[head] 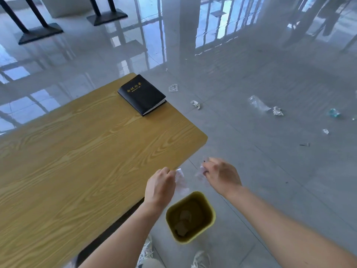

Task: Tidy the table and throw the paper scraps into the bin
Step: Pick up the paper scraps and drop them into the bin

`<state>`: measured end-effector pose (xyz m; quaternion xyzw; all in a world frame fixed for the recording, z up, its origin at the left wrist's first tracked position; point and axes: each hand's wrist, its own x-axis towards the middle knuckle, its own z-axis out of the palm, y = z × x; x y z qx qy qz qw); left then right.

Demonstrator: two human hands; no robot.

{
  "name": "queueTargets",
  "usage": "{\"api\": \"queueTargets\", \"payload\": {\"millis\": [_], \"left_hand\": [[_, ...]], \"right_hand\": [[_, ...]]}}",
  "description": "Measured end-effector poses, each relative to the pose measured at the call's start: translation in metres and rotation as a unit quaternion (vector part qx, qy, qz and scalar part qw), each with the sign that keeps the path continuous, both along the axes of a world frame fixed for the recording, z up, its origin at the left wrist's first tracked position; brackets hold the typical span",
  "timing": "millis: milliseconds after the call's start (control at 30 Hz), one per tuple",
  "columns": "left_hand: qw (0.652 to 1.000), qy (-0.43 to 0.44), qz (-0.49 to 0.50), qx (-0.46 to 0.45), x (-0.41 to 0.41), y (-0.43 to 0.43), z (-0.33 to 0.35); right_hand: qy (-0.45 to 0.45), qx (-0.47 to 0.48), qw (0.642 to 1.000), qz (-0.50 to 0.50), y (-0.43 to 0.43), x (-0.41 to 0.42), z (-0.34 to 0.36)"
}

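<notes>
A yellow-green bin (209, 221) stands on the floor by the near right corner of the wooden table (77, 161), with paper scraps lying inside. Both hands hover just above it, past the table edge. My left hand (160, 187) pinches a white paper scrap (180, 179) that hangs down, blurred. My right hand (222, 176) has its fingers curled around another blurred white scrap (201, 174). A black notebook (142, 94) with gold lettering lies at the table's far right corner.
Several crumpled scraps and bits of clear plastic lie on the glossy grey floor to the right (195, 104) (258, 103) (277, 111). Black stand bases (107, 16) are at the far left. My shoes (201, 259) show below the bin.
</notes>
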<state>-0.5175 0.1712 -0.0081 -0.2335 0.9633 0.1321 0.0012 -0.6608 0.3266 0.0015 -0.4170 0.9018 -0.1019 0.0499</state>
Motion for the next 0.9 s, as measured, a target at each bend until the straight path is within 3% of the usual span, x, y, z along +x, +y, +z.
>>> {"api": "queueTargets", "payload": {"millis": [300, 900], "left_hand": [[0.992, -0.049, -0.102, 0.054, 0.01, 0.032, -0.058], [0.961, -0.224, -0.133, 0.092, 0.037, 0.05, -0.318]], "right_hand": [[-0.084, 0.062, 0.993, -0.06, 0.034, 0.022, -0.075], [-0.253, 0.26, 0.928, -0.091, 0.058, 0.064, -0.332]]}}
